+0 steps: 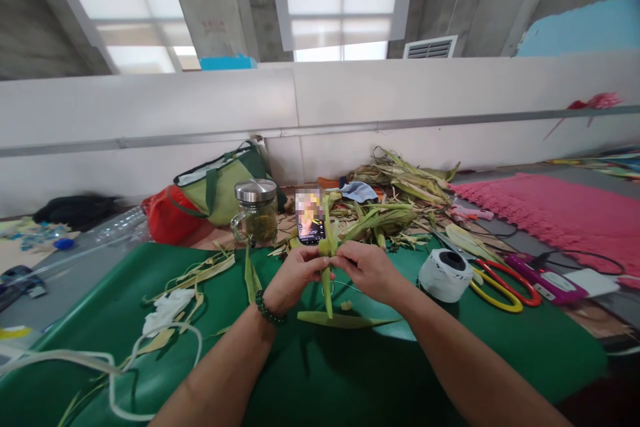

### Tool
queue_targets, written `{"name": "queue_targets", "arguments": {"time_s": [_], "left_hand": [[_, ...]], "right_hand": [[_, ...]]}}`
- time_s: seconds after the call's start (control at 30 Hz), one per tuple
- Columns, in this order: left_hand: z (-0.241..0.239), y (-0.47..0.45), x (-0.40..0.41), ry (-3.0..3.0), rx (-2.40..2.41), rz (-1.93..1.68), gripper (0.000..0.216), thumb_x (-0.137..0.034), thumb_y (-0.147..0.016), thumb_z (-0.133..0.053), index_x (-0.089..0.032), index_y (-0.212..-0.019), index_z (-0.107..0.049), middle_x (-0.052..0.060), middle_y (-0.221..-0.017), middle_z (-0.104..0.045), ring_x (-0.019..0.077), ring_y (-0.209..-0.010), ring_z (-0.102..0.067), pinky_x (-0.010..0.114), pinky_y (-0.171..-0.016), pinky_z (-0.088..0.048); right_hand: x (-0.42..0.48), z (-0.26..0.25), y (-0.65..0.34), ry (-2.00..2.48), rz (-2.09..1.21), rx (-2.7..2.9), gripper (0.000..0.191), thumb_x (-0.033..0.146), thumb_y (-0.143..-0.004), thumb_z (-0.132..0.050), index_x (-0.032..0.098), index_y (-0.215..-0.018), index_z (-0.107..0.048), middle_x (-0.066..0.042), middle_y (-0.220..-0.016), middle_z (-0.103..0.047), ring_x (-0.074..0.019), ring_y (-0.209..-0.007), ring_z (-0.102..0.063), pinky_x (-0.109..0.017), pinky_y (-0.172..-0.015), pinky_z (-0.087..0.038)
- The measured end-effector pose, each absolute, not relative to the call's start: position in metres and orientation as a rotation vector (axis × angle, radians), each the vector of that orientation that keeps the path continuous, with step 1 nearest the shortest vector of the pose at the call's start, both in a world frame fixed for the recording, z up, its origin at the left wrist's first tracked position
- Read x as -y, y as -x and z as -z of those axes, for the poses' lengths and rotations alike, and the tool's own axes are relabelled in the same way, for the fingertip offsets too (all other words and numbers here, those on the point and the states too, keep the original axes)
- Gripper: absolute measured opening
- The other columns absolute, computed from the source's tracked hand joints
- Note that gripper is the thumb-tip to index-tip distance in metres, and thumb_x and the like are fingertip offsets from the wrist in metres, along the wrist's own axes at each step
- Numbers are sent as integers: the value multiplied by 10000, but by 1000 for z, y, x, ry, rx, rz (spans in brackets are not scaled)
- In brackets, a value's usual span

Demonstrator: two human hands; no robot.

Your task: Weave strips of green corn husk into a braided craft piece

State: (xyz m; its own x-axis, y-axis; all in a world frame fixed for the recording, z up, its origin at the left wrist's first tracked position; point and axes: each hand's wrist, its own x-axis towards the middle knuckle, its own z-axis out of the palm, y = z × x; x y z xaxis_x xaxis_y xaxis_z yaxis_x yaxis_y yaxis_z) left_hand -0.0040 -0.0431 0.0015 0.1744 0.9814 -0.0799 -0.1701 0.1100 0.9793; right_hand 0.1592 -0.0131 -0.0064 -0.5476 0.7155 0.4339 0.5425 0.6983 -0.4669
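Note:
My left hand (295,277) and my right hand (367,270) meet over the green mat (325,373), both pinched on a bundle of green leaf strips (327,247) held upright between them. The strips stick up above my fingers and hang down below them. A dark bead bracelet (269,310) circles my left wrist. A loose leaf piece (345,320) lies flat on the mat just under my hands.
A pile of leaves (400,200) lies behind, beside a propped phone (310,217) and a lidded glass jar (257,210). A white tape roll (445,273), red and yellow scissors (500,283), pink cloth (560,207) sit right; green bag (220,183), white tubing (115,367) left.

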Motion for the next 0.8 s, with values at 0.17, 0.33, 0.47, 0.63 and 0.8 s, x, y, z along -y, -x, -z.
{"name": "queue_targets", "arguments": {"time_s": [0.17, 0.33, 0.47, 0.63, 0.8], "left_hand": [[-2, 2, 46, -1224, -1061, -1035, 148, -258, -597, -740, -128, -662, -713, 10, -595, -641, 109, -543, -577, 188, -504, -375], [-5, 1, 48, -1132, -1006, -1032, 159, -220, -550, -746, -127, -672, -706, -3, -609, -622, 109, -528, -574, 203, -513, -395], [-6, 0, 49, -1072, -995, -1027, 225, -255, -521, -789, -127, -689, -712, 3, -654, -633, 115, -553, -591, 210, -533, -430], [-2, -1, 48, -1087, -1020, -1079, 280, -311, -529, -822, -120, -714, -732, -3, -583, -622, 86, -499, -540, 219, -542, -440], [-1, -1, 48, -1062, -1037, -1120, 280, -306, -526, -835, -127, -718, -738, 18, -631, -662, 104, -510, -564, 240, -550, -453]], "right_hand": [[15, 4, -157, 993, -359, 2181, 295, 307, -878, -474, 176, -623, -542, 10, -561, -515, -100, -517, -419, -224, -521, -281], [12, 4, -158, 915, -519, 2017, 193, 314, -824, -564, 170, -708, -622, -10, -639, -609, -113, -575, -499, -221, -546, -348], [9, 7, -157, 891, -639, 1969, 185, 321, -798, -601, 171, -699, -645, -5, -620, -615, -112, -556, -501, -225, -534, -362], [8, 4, -161, 887, -648, 1934, 289, 394, -829, -553, 176, -651, -620, 0, -594, -591, -110, -553, -489, -223, -527, -356], [-5, 6, -172, 1022, -506, 1938, 548, 521, -901, -371, 172, -538, -586, -28, -562, -554, -133, -609, -493, -244, -574, -365]]}}
